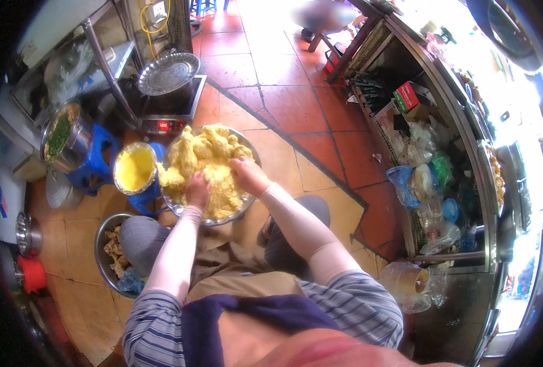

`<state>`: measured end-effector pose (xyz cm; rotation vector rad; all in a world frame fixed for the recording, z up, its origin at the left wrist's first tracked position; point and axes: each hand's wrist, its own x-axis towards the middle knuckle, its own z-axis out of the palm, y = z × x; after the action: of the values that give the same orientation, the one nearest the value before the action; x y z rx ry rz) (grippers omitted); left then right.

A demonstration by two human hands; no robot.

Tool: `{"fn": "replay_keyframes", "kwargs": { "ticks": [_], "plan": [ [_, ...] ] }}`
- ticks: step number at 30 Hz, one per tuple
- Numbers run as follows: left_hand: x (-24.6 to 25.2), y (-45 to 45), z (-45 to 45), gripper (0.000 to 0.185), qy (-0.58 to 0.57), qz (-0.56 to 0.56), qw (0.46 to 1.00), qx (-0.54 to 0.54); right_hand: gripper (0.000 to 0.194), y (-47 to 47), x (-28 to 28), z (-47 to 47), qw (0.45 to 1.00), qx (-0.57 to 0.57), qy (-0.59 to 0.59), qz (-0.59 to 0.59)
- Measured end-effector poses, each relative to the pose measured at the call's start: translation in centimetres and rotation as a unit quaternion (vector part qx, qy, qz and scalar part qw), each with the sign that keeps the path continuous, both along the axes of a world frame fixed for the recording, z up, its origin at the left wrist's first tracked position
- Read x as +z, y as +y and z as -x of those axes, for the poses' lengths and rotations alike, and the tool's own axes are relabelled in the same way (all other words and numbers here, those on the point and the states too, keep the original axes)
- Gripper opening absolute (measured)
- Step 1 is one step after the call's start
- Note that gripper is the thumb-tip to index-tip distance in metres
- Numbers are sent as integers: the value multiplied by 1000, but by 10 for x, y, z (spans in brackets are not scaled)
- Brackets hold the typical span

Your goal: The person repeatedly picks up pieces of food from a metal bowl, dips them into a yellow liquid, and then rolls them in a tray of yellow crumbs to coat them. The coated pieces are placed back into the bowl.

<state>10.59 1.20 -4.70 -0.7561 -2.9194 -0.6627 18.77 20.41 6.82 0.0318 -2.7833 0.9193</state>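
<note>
A wide metal basin [256,151] stands before me, holding yellow crumb coating [221,202] and a heap of crumb-coated pieces [207,149] at its far side. My left hand [198,190] is down in the crumbs, left of the middle; whether its fingers hold a piece is hidden. At the right of the heap, my right hand [249,175] touches the crumbs with bent fingers, and its grip cannot be made out. Just left of the basin is a round container of smooth yellow liquid [135,169] on a blue plastic stool [144,198].
Beside my left knee sits a metal bowl [101,247] of light-brown pieces. Farther left, a pot [76,142] with chopped greens rests on a blue stool [99,158]. An induction cooker [173,108] bears a metal tray [169,73]. Shelving [475,183] with bags lines the right; a person sits beyond.
</note>
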Motion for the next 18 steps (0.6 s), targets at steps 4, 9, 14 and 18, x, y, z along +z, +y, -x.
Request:
{"fn": "replay_keyframes", "kwargs": {
  "ticks": [4,9,14,18],
  "plan": [
    [-2,4,-1,39,25,-7,1000,-13,16,3,-8,-2,1000,-12,15,8],
    [-2,3,2,34,25,-48,998,-24,13,10,-17,-2,1000,-3,8,-11],
    [11,2,-8,28,90,-72,992,-41,13,9,-18,-6,1000,-19,-8,-20],
    [46,-1,-22,24,146,-97,980,-96,14,12,-16,-6,999,-11,-17,-28]
  ]
}}
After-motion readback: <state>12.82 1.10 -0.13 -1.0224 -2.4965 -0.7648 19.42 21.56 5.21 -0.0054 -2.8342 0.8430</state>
